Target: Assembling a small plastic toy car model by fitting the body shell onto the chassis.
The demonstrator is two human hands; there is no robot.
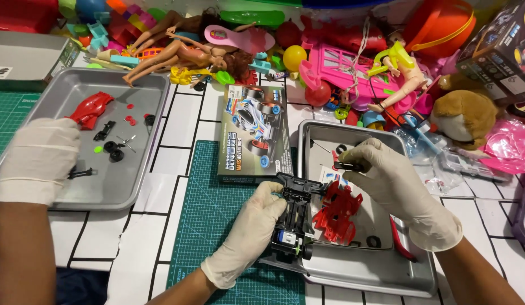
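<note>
Resting on rim of right-hand metal tray (353, 277), black toy car chassis (293, 223) is gripped by gloved left hand (248, 234). Small black part (350, 166) is pinched in gloved right hand (401, 189) above tray. Red sprue frame (337, 213) is seen beside chassis. Another person's gloved hand (39, 158) is laid on left tray (112, 186).

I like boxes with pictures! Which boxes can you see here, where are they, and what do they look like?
Toy car box: middle, between the trays; flat, grey-green, racing-car picture.
Dark box: top right corner; black, small pictures.
Grey box: top left; flat, plain.
</note>
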